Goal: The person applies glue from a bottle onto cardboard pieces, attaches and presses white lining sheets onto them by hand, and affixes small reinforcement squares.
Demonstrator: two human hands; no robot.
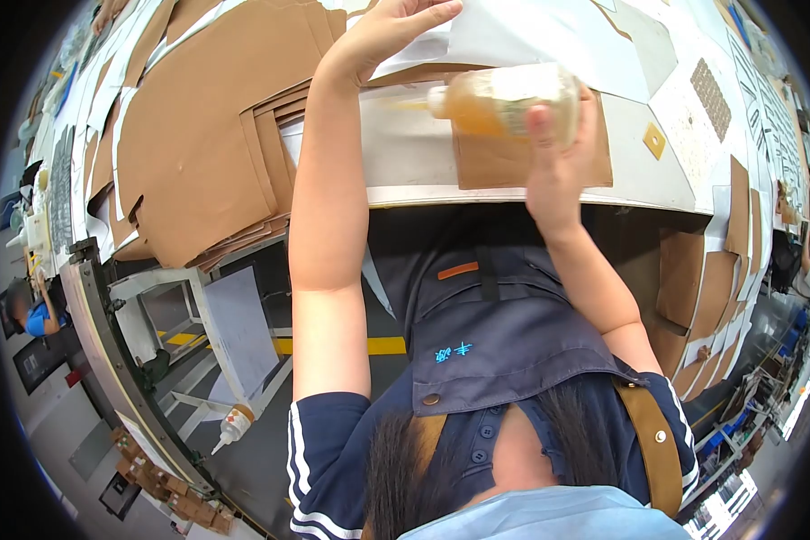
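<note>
My right hand (558, 162) is wrapped round a clear squeeze bottle (504, 101) of yellowish liquid. The bottle lies on its side in the air, its nozzle pointing left, and is blurred by motion. Below it a brown cardboard piece (531, 164) rests on the pale worktable (405, 171). My left hand (391, 31) reaches over white sheets at the top edge, its visible fingers stretched out and apart from the bottle; part of the hand is cut off by the frame.
Large brown cardboard sheets (207, 117) are stacked at the left. A small yellow piece (654, 141) lies at the right. Another bottle (234, 426) is at the lower left, near a white metal frame (193, 292). A person in blue (40, 315) is at the far left.
</note>
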